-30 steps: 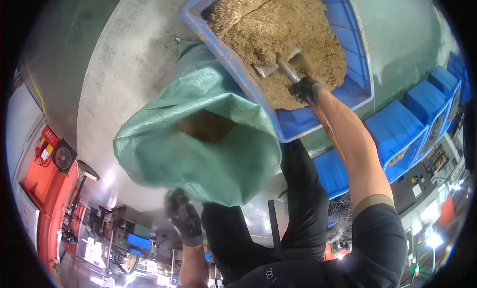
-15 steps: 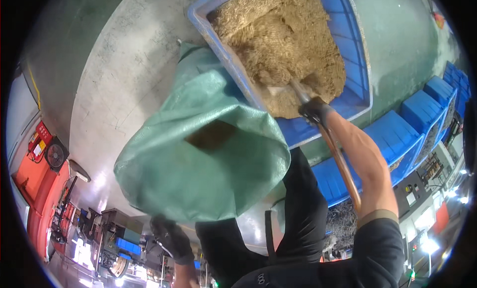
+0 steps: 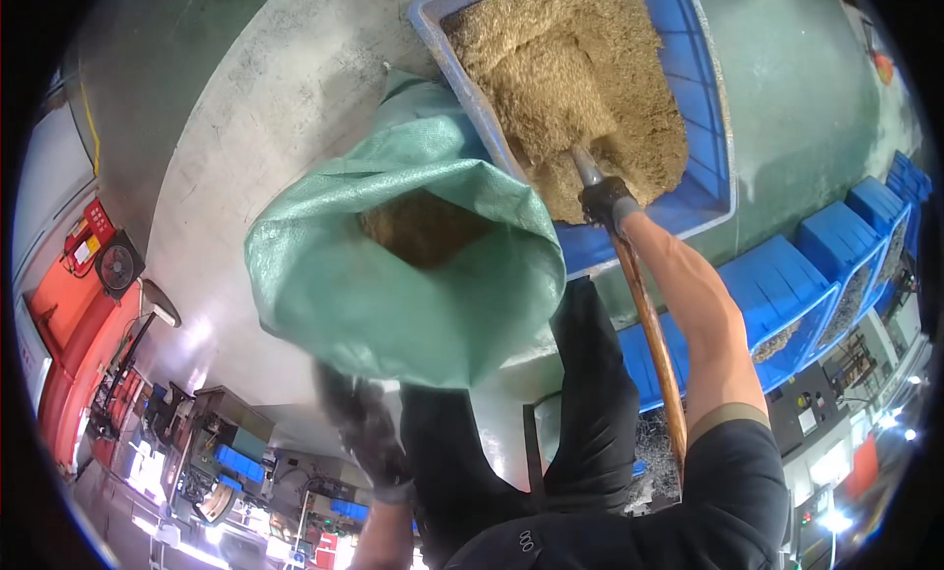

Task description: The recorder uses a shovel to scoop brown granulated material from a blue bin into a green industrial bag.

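My gloved right hand is wrapped round the wooden handle of a shovel, close to its metal socket. The shovel's blade is hidden under loose tan, grainy material in a large blue tub. Left of the tub stands a green woven sack, its mouth gaping toward me and brown material visible deep inside. My gloved left hand is at the sack's near rim, smeared by motion. Its fingers are partly hidden by the sack, so its grip is unclear.
Several blue tubs line the right side, some holding scrap-like material. A red machine part and a black fan are at the left. My legs stand just below the sack and tub.
My left hand has risen to the sack's near rim. The sack's mouth has shifted upward. The shovel has tilted more upright, and its blade, partly visible before, is now covered by material.
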### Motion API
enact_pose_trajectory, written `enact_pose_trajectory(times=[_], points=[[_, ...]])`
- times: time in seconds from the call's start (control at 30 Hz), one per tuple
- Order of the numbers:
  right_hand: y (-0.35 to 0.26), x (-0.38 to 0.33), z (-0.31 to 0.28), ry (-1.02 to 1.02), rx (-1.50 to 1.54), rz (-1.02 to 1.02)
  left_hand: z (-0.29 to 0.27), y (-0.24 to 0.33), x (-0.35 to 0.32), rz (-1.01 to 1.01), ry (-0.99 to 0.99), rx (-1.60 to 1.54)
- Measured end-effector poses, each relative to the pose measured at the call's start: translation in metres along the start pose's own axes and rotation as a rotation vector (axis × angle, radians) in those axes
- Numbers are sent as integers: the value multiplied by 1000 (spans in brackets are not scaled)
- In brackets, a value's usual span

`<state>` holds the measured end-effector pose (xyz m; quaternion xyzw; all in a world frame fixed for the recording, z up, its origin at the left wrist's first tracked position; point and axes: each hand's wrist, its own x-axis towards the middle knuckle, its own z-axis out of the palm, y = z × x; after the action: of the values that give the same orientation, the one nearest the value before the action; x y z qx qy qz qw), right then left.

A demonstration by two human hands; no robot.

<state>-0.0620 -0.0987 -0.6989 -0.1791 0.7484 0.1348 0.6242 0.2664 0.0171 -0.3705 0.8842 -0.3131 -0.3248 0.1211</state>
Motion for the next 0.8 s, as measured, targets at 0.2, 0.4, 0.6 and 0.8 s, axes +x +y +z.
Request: enact_pose_trajectory(times=[0.2, 0.4, 0.6, 0.8], points=[[35, -47, -31, 106, -124, -60, 30, -4, 15, -116, -29, -534], [66, -95, -74, 52, 57, -79, 38, -17, 32, -95, -31, -696], [81, -167, -106, 35, 90, -111, 8, -17, 28, 35, 89, -500], [90, -241, -143, 97, 28, -175, -17, -10, 29, 137, 142, -287]])
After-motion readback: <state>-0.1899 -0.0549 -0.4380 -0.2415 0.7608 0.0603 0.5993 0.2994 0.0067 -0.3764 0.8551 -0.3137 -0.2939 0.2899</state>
